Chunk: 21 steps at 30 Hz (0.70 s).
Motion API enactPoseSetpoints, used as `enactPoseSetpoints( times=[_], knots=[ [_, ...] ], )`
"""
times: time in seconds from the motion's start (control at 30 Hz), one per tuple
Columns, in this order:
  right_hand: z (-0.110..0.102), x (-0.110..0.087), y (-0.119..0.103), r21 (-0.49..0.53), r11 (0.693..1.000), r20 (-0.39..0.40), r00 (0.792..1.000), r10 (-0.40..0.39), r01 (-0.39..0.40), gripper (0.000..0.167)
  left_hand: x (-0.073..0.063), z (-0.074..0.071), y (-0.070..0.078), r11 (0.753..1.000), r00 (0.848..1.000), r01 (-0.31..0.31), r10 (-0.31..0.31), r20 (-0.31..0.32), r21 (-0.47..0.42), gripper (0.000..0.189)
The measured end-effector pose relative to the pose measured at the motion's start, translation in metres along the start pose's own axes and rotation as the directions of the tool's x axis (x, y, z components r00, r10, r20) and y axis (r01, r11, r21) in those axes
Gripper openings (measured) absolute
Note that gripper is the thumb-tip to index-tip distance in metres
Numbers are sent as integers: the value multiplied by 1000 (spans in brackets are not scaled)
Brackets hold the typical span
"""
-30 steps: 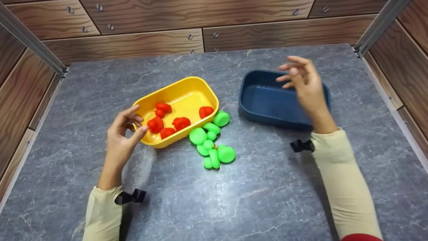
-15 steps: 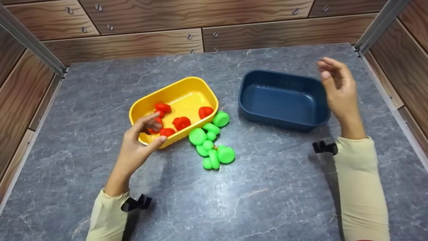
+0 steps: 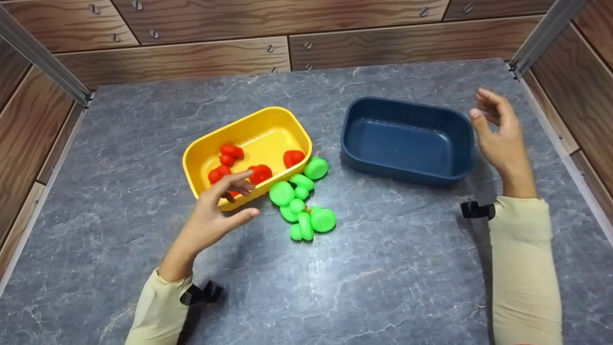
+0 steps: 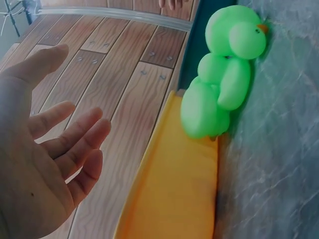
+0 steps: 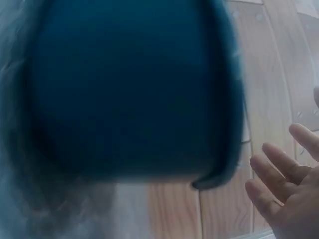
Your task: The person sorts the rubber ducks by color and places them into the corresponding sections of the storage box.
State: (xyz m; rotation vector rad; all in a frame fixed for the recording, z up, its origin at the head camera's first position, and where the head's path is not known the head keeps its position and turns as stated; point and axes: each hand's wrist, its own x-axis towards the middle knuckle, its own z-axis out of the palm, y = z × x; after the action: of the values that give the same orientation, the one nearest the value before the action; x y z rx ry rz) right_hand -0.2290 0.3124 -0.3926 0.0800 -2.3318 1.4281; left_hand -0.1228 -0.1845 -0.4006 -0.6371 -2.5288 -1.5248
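My left hand (image 3: 215,218) hovers at the near side of the yellow bin (image 3: 246,120), fingers spread and holding nothing, hiding part of its front rim. Several red rubber-duck-like toys (image 3: 293,158) lie inside that bin. Beside its near right corner sits a cluster of green rubber ducks (image 3: 323,220); the left wrist view shows green ducks (image 4: 239,82) with an orange beak against the yellow wall. At the right, my right hand (image 3: 500,132) is raised just beyond the right end of the dark blue bin (image 3: 402,143), its fingers relaxed with nothing in them. No toys show inside the blue bin.
The bins stand on a grey marbled tabletop (image 3: 373,278). Wood-patterned panels (image 3: 215,28) wall the back and both sides, with metal posts (image 3: 543,36) at the rear corners. A black wrist mount (image 3: 476,210) juts from each sleeve.
My left hand has moved right from the yellow bin's left end to its front. The right hand has shifted right, from over the blue bin to past its end. The yellow bin moved slightly left.
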Motion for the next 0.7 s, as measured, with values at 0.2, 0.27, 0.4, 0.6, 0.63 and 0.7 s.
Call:
enactPoseSetpoints(
  times=[0.2,0.27,0.4,0.6,0.63,0.7],
  knots=[
    [-11,-2,21,-107,991,72,993,89,-81,52,1,13,2,999,995,34,-32,98,-14,62],
    [-13,-2,26,-135,984,111,986,128,-112,56,2,17,3,999,989,49,-47,142,-8,61],
    [-15,-1,33,-170,971,198,959,204,-171,63,2,23,5,996,971,75,-83,225,44,63],
    [-11,1,40,-190,960,293,921,256,-207,69,1,32,7,987,960,29,-71,272,157,62],
    [-10,1,40,-197,958,300,918,260,-207,70,1,35,7,985,958,18,-66,278,171,62],
    [-9,-1,40,-209,955,308,913,269,-210,71,0,39,6,980,955,6,-66,289,201,62]
  ],
)
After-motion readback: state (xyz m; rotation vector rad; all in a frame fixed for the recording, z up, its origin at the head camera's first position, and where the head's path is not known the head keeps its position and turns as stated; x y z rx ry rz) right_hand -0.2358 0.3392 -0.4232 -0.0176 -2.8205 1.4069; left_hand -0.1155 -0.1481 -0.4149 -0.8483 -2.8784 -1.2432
